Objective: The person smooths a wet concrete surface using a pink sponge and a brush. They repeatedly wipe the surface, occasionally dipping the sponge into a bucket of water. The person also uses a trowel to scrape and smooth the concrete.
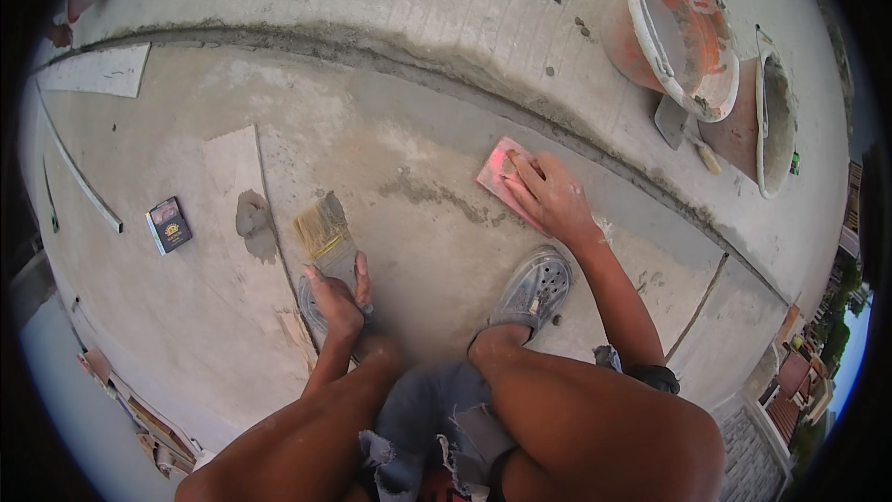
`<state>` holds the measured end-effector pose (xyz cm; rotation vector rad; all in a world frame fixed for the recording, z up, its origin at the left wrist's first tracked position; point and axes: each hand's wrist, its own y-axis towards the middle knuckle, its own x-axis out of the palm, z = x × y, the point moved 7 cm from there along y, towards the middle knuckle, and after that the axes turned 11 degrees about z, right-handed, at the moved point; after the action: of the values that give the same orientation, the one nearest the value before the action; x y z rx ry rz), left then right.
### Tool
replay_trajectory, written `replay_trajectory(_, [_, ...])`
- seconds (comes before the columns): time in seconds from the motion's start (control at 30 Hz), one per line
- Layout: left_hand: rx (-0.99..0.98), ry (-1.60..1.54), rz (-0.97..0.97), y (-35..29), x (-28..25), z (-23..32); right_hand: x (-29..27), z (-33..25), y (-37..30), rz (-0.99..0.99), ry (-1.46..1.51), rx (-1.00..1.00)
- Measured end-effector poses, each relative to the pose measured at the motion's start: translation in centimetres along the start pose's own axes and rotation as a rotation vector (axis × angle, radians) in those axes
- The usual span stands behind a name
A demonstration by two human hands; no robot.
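The right grip (550, 193) is closed around a pink float (495, 165), which is held low against the concrete floor (390, 84), the forearm stretched forward. In the left grip (338, 305), a wide brush (321, 227) is clamped, bristles pointed forward. Farther right, grey material is seen inside an orange-streaked bucket (624, 42); beside it a second bucket (737, 130) is coated grey within, its bottom hidden.

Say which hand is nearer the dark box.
Left. The left hand is right of the box, holding a brush; the right hand is farther right, on a pink float.
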<state>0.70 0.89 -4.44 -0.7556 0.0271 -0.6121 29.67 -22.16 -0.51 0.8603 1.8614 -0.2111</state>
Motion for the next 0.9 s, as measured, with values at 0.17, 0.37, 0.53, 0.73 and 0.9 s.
replay_trajectory(0.17, [0.016,-0.029,0.266,-0.4,1.1,1.0,-0.4,-0.5,2.1,-0.025,0.038,0.121])
replay_trajectory(0.37, [0.109,0.121,0.097,-0.6,2.1,1.7,1.7,-4.4,1.3,-0.088,0.109,-0.057])
replay_trajectory(0.53, [0.049,0.105,0.105,-0.1,0.4,0.5,1.8,-1.4,4.3,-0.014,0.003,0.098])
replay_trajectory(0.73, [0.063,0.07,0.175,-0.2,1.0,0.9,3.7,-5.8,4.3,-0.059,0.125,-0.001])
replay_trajectory(0.9, [0.062,0.129,0.097,0.0,1.0,0.9,5.3,-8.0,5.3,-0.003,0.16,-0.097])
